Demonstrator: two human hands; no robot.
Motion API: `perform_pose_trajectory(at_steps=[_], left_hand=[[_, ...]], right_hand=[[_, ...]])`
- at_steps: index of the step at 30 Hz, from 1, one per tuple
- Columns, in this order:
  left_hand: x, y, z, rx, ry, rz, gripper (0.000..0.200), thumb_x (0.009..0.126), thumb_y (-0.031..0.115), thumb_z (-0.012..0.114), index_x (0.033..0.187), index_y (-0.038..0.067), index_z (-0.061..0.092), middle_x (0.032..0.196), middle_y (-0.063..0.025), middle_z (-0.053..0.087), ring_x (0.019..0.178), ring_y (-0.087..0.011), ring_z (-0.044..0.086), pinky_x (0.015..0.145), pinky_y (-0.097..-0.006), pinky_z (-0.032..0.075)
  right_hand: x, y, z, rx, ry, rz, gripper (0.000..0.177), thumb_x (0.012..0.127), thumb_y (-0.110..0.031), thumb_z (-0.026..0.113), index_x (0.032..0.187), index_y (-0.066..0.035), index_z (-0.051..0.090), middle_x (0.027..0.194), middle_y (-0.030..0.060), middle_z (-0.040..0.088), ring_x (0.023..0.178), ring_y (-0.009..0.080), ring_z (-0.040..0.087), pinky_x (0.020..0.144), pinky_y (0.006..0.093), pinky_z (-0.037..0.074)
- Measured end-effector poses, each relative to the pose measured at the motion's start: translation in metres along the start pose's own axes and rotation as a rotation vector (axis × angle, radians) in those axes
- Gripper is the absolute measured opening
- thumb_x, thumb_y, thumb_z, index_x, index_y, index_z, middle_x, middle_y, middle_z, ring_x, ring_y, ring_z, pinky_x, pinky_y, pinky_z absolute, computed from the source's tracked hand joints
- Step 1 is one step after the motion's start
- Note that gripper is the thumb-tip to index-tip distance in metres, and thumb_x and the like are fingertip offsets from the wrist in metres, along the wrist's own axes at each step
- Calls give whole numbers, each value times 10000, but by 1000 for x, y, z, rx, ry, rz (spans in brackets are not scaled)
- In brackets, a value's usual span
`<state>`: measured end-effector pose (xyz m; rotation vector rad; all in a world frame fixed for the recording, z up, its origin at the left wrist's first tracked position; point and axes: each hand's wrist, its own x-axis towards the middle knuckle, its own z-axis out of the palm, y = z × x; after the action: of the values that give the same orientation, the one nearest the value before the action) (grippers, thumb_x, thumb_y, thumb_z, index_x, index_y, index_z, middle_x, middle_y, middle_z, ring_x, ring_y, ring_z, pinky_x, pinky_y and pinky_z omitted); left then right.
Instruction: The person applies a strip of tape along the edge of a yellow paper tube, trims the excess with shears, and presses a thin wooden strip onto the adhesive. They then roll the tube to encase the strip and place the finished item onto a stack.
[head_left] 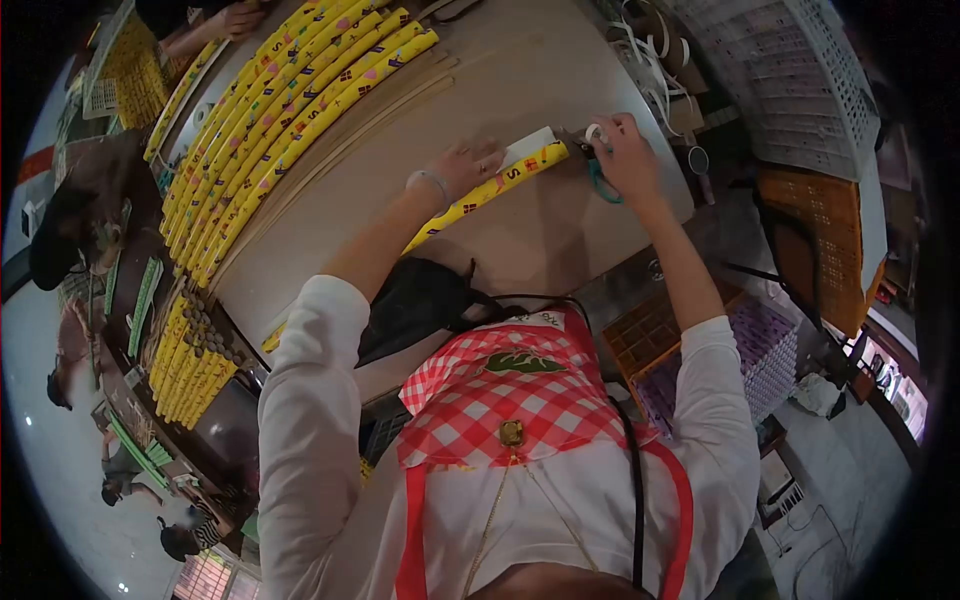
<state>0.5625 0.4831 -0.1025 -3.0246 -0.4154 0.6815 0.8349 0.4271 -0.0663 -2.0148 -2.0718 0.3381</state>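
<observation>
On the table lies a yellow patterned roll with a white strip along its upper side. My left hand rests on it near its right part, fingers spread and palm down. At the roll's right end are scissors with teal handles, their metal blades by the edge of the white strip. My right hand is closed on them, and a small white roll shows at its fingertips. Whether that hand also grips the small roll is hard to tell.
Many yellow patterned rolls lie side by side at the upper left, beside thin strips. A black bag sits at the near edge. Crates stand on the right. A co-worker's hand is at the top left.
</observation>
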Motion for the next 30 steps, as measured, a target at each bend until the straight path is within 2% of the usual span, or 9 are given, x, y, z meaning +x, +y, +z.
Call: perform_pose_trajectory(at_steps=[6,9,11,15,16,18,23,27,30], left_hand=[[-3,3,-8,-37,-1,-41,553,800,121,475,1313,113,267,1393,-22,185,1273,-208,203,979,-390,272],[-4,3,-7,83,79,-17,538,768,157,527,1268,118,335,1351,-6,266,1265,-208,229,931,-345,300],[0,0,-5,45,-32,44,579,811,151,470,1333,122,221,1412,-18,120,1282,-211,184,981,-403,273],[1,-1,-13,-45,-111,22,541,824,162,452,1328,175,254,1415,-8,111,1295,-200,155,993,-427,259],[-1,-1,-11,-42,-116,22,541,824,162,452,1328,175,254,1415,-8,111,1295,-200,155,993,-427,259],[-3,0,-4,-18,98,19,417,791,167,494,1198,193,406,1367,7,229,1262,-182,226,897,-334,314],[3,1,0,-3,2,-4,455,819,170,463,1262,218,367,1409,23,138,1290,-179,163,949,-385,288],[-4,3,-14,66,-28,12,451,816,183,463,1257,208,374,1394,20,175,1284,-185,176,931,-363,291],[-3,3,-8,5,-9,4,490,821,189,458,1291,173,321,1389,5,194,1284,-189,171,951,-361,266]], right_hand=[[26,26,37,201,25,67,220,779,-135,576,996,-109,555,963,70,484,821,242,533,688,374,431],[30,20,37,-86,201,4,209,758,-161,605,961,-119,570,944,58,486,839,227,527,725,375,420],[31,-6,38,20,270,-58,228,697,-230,659,903,-152,604,944,57,487,846,218,519,720,395,392],[39,-46,52,84,126,-17,437,573,-328,738,957,-183,587,1034,60,436,1009,267,425,847,418,318],[43,-50,53,92,-27,9,533,524,-337,766,999,-202,563,1118,63,386,1061,290,376,894,439,281],[48,-54,55,82,-74,36,548,528,-323,768,1017,-207,549,1136,65,371,1062,291,375,902,451,272],[55,-54,47,30,-246,246,624,558,-276,760,1104,-240,461,1209,60,297,1109,307,334,937,438,260],[60,-48,46,49,-256,316,636,559,-262,760,1111,-257,444,1221,51,284,1123,308,319,940,427,267],[61,-43,51,22,-135,420,508,588,-163,694,1047,-224,483,1177,55,298,1116,293,318,921,436,271]])
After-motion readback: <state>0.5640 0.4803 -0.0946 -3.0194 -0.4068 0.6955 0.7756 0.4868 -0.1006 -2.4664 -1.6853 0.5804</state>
